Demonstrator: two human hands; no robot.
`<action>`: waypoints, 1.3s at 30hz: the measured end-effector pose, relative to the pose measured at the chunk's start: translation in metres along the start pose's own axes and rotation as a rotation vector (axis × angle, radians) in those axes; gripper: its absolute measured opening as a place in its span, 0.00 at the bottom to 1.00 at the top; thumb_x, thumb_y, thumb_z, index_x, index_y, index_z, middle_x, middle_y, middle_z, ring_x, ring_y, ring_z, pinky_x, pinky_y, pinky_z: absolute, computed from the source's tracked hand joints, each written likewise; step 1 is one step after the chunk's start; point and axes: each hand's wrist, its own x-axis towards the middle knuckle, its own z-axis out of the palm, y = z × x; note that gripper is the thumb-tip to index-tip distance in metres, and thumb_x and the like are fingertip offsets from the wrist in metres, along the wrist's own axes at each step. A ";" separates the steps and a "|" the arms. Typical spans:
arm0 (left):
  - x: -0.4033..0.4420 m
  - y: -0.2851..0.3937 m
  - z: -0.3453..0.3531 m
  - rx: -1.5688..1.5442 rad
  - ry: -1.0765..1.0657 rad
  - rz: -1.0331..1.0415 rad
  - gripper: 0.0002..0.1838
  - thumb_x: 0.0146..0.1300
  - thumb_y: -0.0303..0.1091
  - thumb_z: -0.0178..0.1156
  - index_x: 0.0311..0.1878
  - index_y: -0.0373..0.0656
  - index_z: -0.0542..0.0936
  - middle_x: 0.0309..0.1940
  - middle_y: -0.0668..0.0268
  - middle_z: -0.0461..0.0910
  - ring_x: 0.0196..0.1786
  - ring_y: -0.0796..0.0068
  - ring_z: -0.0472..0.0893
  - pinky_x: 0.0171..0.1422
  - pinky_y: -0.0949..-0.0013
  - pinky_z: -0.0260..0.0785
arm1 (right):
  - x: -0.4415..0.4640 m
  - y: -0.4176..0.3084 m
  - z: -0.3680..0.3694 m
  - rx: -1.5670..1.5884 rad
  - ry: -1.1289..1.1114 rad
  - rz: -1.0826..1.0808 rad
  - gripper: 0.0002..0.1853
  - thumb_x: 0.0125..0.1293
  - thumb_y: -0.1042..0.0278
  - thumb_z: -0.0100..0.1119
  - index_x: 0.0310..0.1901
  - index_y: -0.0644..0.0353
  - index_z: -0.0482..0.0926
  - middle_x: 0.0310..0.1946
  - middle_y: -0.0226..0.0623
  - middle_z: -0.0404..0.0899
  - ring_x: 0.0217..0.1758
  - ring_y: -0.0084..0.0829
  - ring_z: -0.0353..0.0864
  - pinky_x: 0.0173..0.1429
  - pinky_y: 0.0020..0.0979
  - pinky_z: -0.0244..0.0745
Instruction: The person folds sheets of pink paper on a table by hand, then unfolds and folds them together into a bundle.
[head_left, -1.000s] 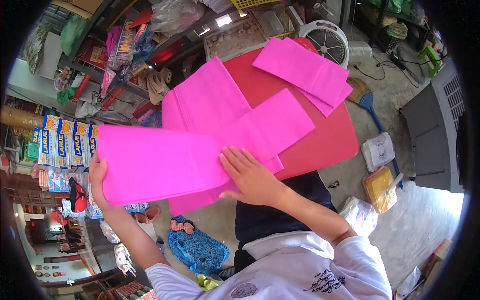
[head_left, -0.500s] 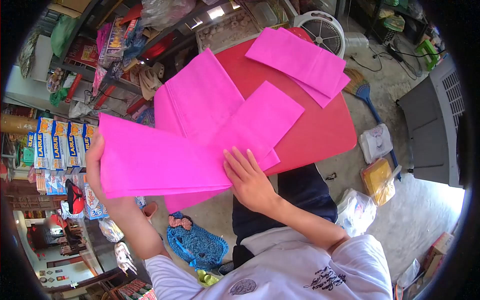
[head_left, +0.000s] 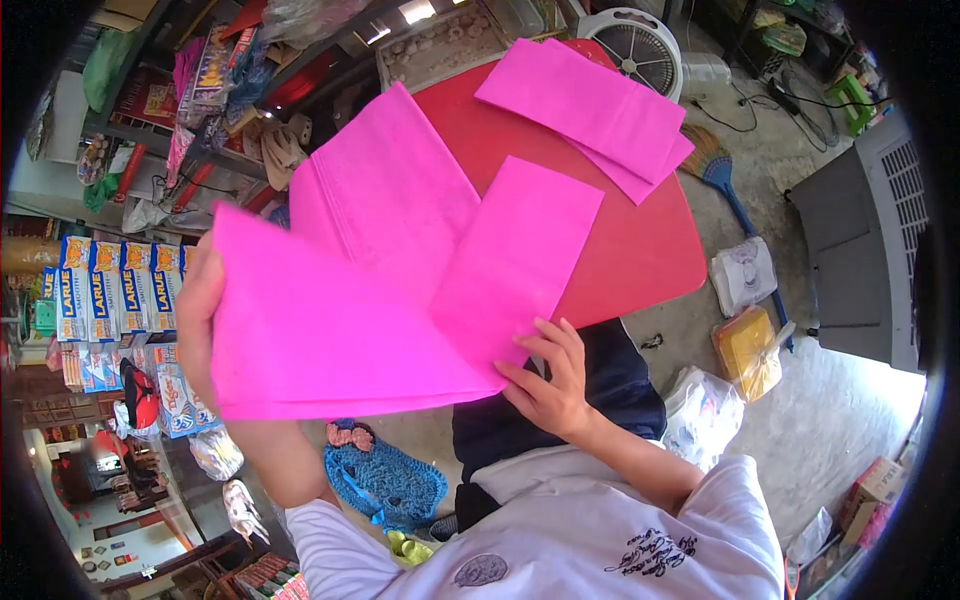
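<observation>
A large folded pink sheet (head_left: 320,330) is lifted at its left end by my left hand (head_left: 202,310), whose fingers are wrapped round the edge. My right hand (head_left: 550,380) pinches the sheet's lower right edge, near the front of the red table (head_left: 640,260). From there a narrower pink part (head_left: 530,230) stretches up over the tabletop. Another wide pink folded piece (head_left: 390,180) lies beneath, on the table's left side. Two smaller folded pink pieces (head_left: 590,105) overlap at the table's far right.
A white fan (head_left: 635,60) stands behind the table. A broom (head_left: 725,180), a yellow package (head_left: 752,350) and plastic bags lie on the floor at right. A blue knitted bag (head_left: 385,480) is below, with beer boxes (head_left: 105,290) at left.
My right hand has gone from lying flat on the sheet to gripping its lower edge. The sheet's left end has swung inward, and its narrow part has turned more upright.
</observation>
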 end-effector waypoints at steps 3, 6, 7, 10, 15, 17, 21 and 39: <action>0.009 0.015 0.033 0.083 -0.125 0.035 0.18 0.72 0.29 0.60 0.63 0.34 0.80 0.65 0.49 0.78 0.65 0.59 0.80 0.73 0.58 0.70 | 0.002 -0.001 -0.014 -0.012 0.004 0.039 0.16 0.47 0.67 0.79 0.41 0.49 0.91 0.56 0.38 0.81 0.67 0.48 0.76 0.72 0.54 0.68; 0.024 0.003 0.085 -0.210 -0.152 -0.153 0.17 0.71 0.37 0.64 0.57 0.37 0.83 0.51 0.58 0.85 0.52 0.69 0.86 0.57 0.67 0.79 | 0.000 -0.003 -0.019 0.019 0.019 0.098 0.14 0.48 0.69 0.79 0.39 0.51 0.90 0.56 0.39 0.81 0.66 0.49 0.76 0.70 0.51 0.68; 0.033 0.008 0.101 -0.490 -0.231 -0.494 0.16 0.72 0.41 0.65 0.53 0.38 0.83 0.42 0.61 0.84 0.42 0.73 0.85 0.44 0.71 0.76 | -0.003 -0.002 -0.019 0.029 0.022 0.122 0.13 0.49 0.69 0.79 0.39 0.51 0.90 0.56 0.39 0.81 0.66 0.49 0.76 0.69 0.50 0.69; 0.036 0.014 0.149 -0.696 -0.399 -0.849 0.20 0.74 0.51 0.62 0.46 0.41 0.82 0.28 0.70 0.80 0.23 0.83 0.77 0.24 0.77 0.62 | -0.005 -0.003 -0.020 0.030 0.048 0.203 0.12 0.49 0.71 0.79 0.37 0.54 0.89 0.54 0.38 0.82 0.63 0.48 0.77 0.65 0.47 0.69; 0.000 -0.003 0.165 -0.455 -0.540 -0.775 0.21 0.74 0.52 0.63 0.44 0.41 0.83 0.25 0.70 0.78 0.19 0.83 0.73 0.22 0.77 0.59 | -0.014 0.001 -0.027 0.045 0.038 0.311 0.10 0.51 0.73 0.78 0.36 0.57 0.87 0.46 0.37 0.83 0.49 0.39 0.79 0.51 0.39 0.72; -0.028 -0.027 0.158 -0.096 -0.541 -0.455 0.18 0.72 0.48 0.66 0.43 0.40 0.84 0.26 0.70 0.79 0.19 0.84 0.71 0.24 0.78 0.58 | -0.018 0.006 -0.028 0.131 0.015 0.360 0.08 0.55 0.73 0.77 0.36 0.59 0.87 0.38 0.36 0.84 0.39 0.30 0.81 0.40 0.33 0.72; -0.069 -0.040 0.121 0.269 -0.664 -0.338 0.13 0.69 0.40 0.70 0.42 0.38 0.84 0.24 0.73 0.79 0.21 0.87 0.67 0.26 0.77 0.56 | -0.012 -0.001 -0.032 0.635 -0.110 0.901 0.06 0.68 0.71 0.71 0.40 0.63 0.84 0.23 0.29 0.79 0.23 0.15 0.73 0.26 0.23 0.62; -0.114 -0.041 0.070 -0.160 -0.643 -1.060 0.15 0.72 0.43 0.67 0.41 0.38 0.82 0.13 0.77 0.72 0.17 0.90 0.66 0.23 0.74 0.50 | -0.007 -0.006 -0.036 1.036 -0.334 1.105 0.11 0.79 0.69 0.57 0.55 0.66 0.79 0.39 0.41 0.89 0.26 0.20 0.83 0.31 0.22 0.79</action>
